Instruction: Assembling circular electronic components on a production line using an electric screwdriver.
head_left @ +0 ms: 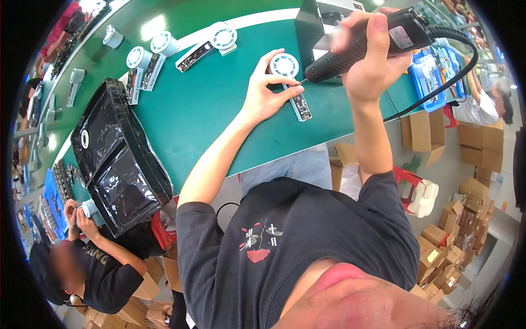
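My left hand grips a small white handheld fan by its round slotted head, fingers and thumb around it. Its open handle shows a circuit board and lies over the green table. In my right hand is a black electric screwdriver, held sideways in a closed grip, its cable running off to the right. The thin bit points left and meets the fan near my left thumb and fingertips. Whether it sits on a screw is too small to tell.
Several similar fans lie farther left on the green table. A black glossy tray stands at the left. Behind the screwdriver is a dark metal stand; blue bins are right. A co-worker handles another part lower left.
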`<state>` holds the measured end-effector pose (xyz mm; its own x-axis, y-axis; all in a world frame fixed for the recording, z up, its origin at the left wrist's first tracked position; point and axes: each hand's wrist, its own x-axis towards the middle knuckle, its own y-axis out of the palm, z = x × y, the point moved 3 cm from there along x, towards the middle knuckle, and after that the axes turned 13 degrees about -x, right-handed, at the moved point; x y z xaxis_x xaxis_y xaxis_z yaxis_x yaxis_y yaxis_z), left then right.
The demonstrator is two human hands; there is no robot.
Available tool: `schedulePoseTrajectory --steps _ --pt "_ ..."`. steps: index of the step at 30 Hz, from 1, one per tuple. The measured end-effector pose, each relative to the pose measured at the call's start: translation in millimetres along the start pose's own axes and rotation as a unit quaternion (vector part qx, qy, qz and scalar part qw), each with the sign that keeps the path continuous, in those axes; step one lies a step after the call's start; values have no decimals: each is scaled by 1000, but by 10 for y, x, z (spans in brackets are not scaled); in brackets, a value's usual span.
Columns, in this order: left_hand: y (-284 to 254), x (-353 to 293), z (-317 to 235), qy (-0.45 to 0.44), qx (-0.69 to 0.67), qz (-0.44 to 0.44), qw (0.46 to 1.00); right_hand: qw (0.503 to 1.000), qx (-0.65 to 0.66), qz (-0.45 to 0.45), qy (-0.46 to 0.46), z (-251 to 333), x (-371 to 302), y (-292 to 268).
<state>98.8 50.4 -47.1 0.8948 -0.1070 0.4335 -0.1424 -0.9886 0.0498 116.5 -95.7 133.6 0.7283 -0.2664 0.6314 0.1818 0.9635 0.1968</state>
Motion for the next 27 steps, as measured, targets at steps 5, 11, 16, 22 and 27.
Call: schedulePoseTrajectory --steps 5,11,16,22,27 --pt "-3 13 1 -3 -6 4 1000 995 1 97 -18 -106 29 -98" --pt "0 5 4 -8 -9 1 1000 995 8 98 -28 -100 30 -82" --pt "1 9 6 -7 -10 2 1000 995 1 97 -24 -101 23 -67" --pt "-7 10 41 0 -18 -3 1000 994 -13 100 -31 -84 -23 -20" --pt "-10 7 29 13 -20 -7 1000 994 -19 107 -30 -94 -35 28"
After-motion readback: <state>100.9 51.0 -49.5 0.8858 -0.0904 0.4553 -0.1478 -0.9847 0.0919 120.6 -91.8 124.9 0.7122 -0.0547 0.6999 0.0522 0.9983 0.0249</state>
